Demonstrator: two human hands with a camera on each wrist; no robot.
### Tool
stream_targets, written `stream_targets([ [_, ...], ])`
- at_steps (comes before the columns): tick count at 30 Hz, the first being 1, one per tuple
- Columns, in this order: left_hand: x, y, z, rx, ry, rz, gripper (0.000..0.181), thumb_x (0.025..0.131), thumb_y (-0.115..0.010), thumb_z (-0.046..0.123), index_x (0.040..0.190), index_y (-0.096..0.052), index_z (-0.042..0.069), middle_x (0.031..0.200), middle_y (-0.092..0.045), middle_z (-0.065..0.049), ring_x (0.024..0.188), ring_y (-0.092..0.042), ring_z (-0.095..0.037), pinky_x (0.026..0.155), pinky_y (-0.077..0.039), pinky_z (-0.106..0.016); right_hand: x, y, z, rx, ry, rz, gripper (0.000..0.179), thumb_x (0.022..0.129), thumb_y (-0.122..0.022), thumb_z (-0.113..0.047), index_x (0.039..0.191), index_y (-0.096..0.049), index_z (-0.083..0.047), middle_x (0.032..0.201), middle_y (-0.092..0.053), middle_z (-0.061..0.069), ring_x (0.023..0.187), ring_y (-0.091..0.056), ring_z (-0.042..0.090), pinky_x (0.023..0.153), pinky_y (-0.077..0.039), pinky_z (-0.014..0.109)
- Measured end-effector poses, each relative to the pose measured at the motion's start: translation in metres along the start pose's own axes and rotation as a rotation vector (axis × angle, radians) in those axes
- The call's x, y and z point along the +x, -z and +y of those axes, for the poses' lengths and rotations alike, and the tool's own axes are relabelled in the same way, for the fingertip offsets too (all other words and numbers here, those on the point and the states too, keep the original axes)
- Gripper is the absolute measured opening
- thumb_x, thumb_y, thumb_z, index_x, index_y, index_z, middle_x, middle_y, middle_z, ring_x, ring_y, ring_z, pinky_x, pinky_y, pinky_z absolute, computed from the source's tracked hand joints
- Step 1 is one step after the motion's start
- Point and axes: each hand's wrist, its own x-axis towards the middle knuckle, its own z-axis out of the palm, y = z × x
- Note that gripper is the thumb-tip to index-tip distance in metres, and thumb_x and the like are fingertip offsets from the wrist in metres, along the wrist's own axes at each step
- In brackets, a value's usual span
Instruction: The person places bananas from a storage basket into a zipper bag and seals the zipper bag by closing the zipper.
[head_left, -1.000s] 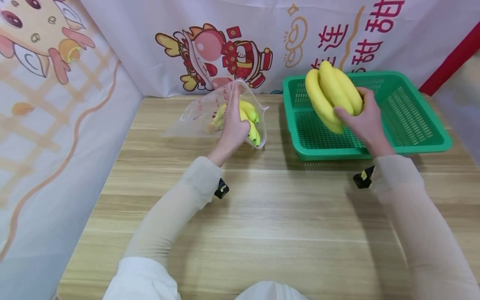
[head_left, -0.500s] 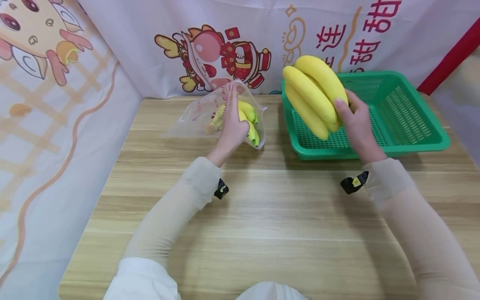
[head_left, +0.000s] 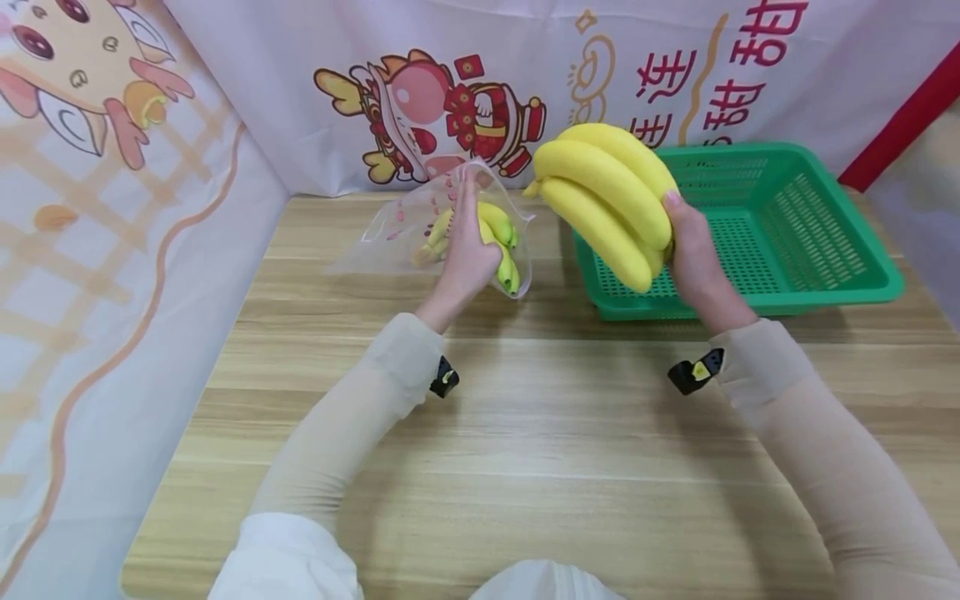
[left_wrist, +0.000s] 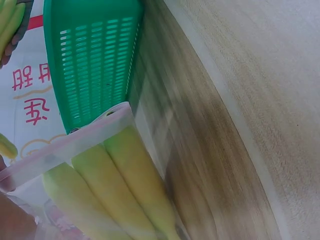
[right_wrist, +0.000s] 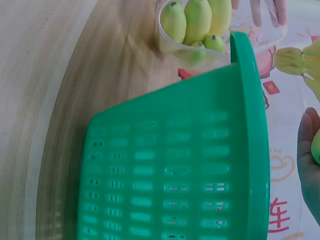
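My right hand (head_left: 697,250) grips a bunch of yellow bananas (head_left: 603,196) at one end, above the left part of the green basket. The bunch's stem points left. My left hand (head_left: 471,250) is at the mouth of a clear plastic bag (head_left: 390,229) with pink print, its fingers straight and upright against the bag. Another bunch of bananas (head_left: 498,229) lies inside that bag, partly hidden by the hand. The left wrist view shows these bagged bananas (left_wrist: 115,185) close up. In the right wrist view, fingers (right_wrist: 256,11) reach into the bag's mouth.
The green basket (head_left: 832,298) with perforated walls stands at the back right of the wooden table (head_left: 540,433). A printed white cloth (head_left: 247,92) hangs behind the table, and another covers the left side.
My right hand has carried the bananas leftward from over the basket toward the bag, turning the bunch so its stem points left. My left hand and the bag have stayed in place.
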Motion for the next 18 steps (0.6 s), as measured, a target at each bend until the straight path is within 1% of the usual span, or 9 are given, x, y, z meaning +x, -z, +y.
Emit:
stream_targets([
  [5,-0.001,0.000,0.000,0.009,0.014,-0.009,0.103,0.072,-0.051,-0.013,0.155,0.000,0.018,0.163,0.009,0.006,0.150,0.002,-0.012,0.123,-0.006,-0.041,0.000,-0.006,0.000,-0.050,-0.066,-0.049,0.037,0.101,-0.034,-0.045,0.102,-0.053,-0.013,0.078,-0.056,-0.004,0.064,-0.054,0.007,0.058,-0.047,0.021],
  [8,-0.002,-0.001,0.000,0.015,0.021,-0.014,0.102,0.073,-0.052,-0.011,0.155,0.001,0.019,0.163,0.009,0.005,0.151,0.002,-0.015,0.123,-0.005,-0.044,0.000,-0.011,0.001,-0.101,-0.099,-0.070,0.038,0.101,-0.029,-0.046,0.105,-0.051,-0.015,0.080,-0.055,-0.004,0.066,-0.054,0.007,0.059,-0.047,0.022],
  [13,-0.001,-0.001,0.000,0.032,0.026,-0.010,0.101,0.076,-0.054,-0.009,0.155,0.002,0.020,0.163,0.009,0.005,0.151,0.004,-0.017,0.122,-0.002,-0.047,0.001,-0.020,0.003,-0.240,-0.141,-0.090,0.041,0.101,-0.022,-0.049,0.103,-0.051,-0.018,0.080,-0.055,-0.006,0.066,-0.055,0.007,0.060,-0.048,0.023],
  [18,-0.001,-0.001,0.000,0.030,0.029,-0.018,0.099,0.078,-0.054,-0.006,0.155,0.003,0.021,0.163,0.010,0.007,0.151,0.004,-0.016,0.123,-0.001,-0.046,0.003,-0.029,0.005,-0.294,-0.159,-0.096,0.044,0.101,-0.021,-0.049,0.099,-0.051,-0.017,0.077,-0.055,-0.007,0.065,-0.055,0.007,0.058,-0.049,0.025],
])
